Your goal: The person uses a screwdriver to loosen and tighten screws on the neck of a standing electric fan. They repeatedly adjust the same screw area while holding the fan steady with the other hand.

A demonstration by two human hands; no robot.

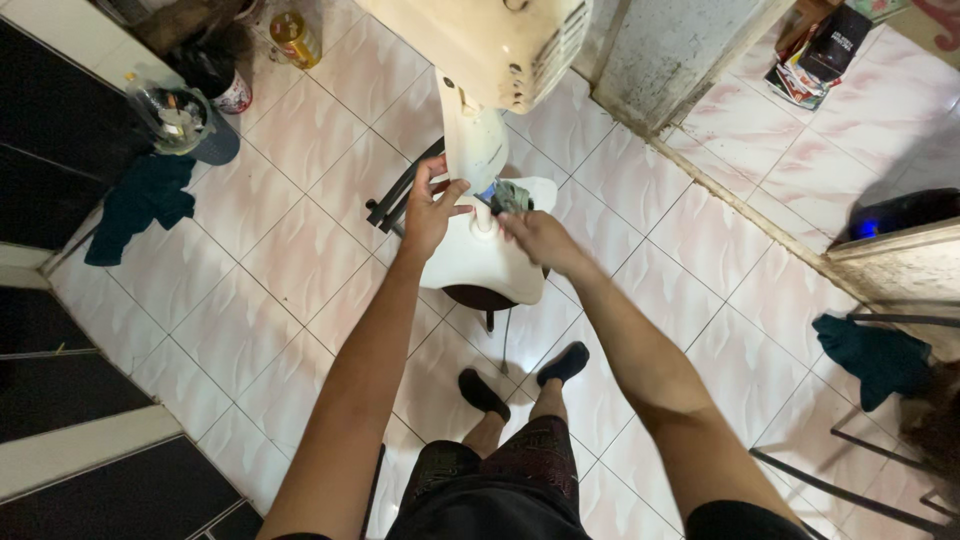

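Cream fan stem gripped by left hand, fingers wrapped round it. Right hand pinches grey cloth against stem foot. Fan base rests on dark stool, tiled floor below.

The tiled floor carries a stool under the fan base at centre, dark cloths far left and right, bottles far left.

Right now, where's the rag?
In the head view the rag is at centre, in the right hand, pressed on the fan pole just above its base.
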